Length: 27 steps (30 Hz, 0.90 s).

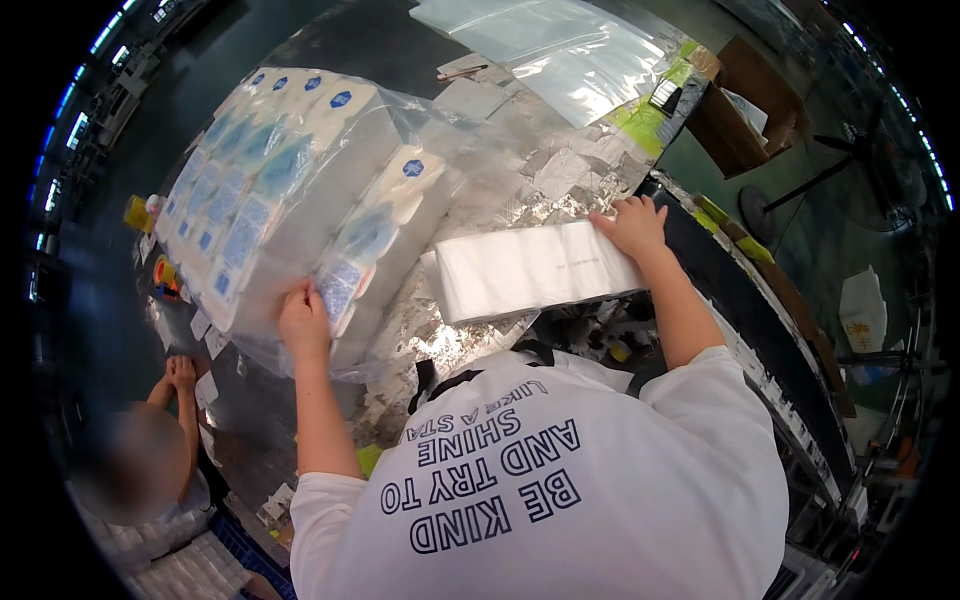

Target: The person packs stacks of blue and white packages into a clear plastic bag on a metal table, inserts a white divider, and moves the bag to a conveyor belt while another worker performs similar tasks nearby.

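A large clear plastic bag (400, 120) lies on its side at the left, filled with several white packs of what look like paper rolls (290, 140), printed in blue. My left hand (305, 318) is closed, its fingers pinching the bag's film by the nearest pack. Right of the bag's opening, a loose white pack of rolls (540, 268) in glossy film lies lengthwise on the worktable (440, 345). Its left end is close to the bagged packs. At its right end rests my right hand (634, 228), fingers spread, palm against the pack.
Flat clear bags (550, 50) are stacked at the far side. A black conveyor-like strip (735, 275) curves along the right. Beyond it stand an open cardboard box (745, 110) and a fan (850, 150). Tape rolls (165, 275) lie at the left edge, near another person's hands (180, 375).
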Available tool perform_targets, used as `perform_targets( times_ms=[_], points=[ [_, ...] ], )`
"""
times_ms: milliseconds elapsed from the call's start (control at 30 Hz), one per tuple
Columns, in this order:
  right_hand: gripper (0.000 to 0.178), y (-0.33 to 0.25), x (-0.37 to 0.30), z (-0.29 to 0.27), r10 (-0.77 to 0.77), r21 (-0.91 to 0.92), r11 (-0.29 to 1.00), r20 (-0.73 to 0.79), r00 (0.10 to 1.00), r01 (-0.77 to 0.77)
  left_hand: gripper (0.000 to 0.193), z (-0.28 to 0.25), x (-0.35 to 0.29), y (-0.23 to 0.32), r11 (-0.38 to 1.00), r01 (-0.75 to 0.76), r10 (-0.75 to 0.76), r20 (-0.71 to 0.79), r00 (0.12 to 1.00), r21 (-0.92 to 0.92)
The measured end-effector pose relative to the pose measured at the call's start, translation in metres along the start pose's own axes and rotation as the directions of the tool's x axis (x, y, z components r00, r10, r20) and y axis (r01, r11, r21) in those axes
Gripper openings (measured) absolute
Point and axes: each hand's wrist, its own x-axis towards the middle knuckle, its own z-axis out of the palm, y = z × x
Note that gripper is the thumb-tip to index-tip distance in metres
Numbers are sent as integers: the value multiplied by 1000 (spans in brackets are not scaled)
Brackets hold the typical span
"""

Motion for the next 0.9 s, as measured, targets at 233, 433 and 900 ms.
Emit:
perform_targets(
  times_ms=[233, 433, 900],
  points=[
    [77, 9, -20, -12, -6, -90, 995, 429, 903, 49, 22, -1, 3, 6, 1000, 2, -3, -13, 1000, -19],
    [69, 20, -64, 39, -263, 567, 786, 665, 699, -244, 22, 1, -1, 0, 998, 24, -26, -39, 999, -58],
    [102, -50, -46, 1, -671, 668, 482, 698, 250, -567, 21, 1, -2, -5, 998, 7, -10, -38, 999, -70]
  ],
)
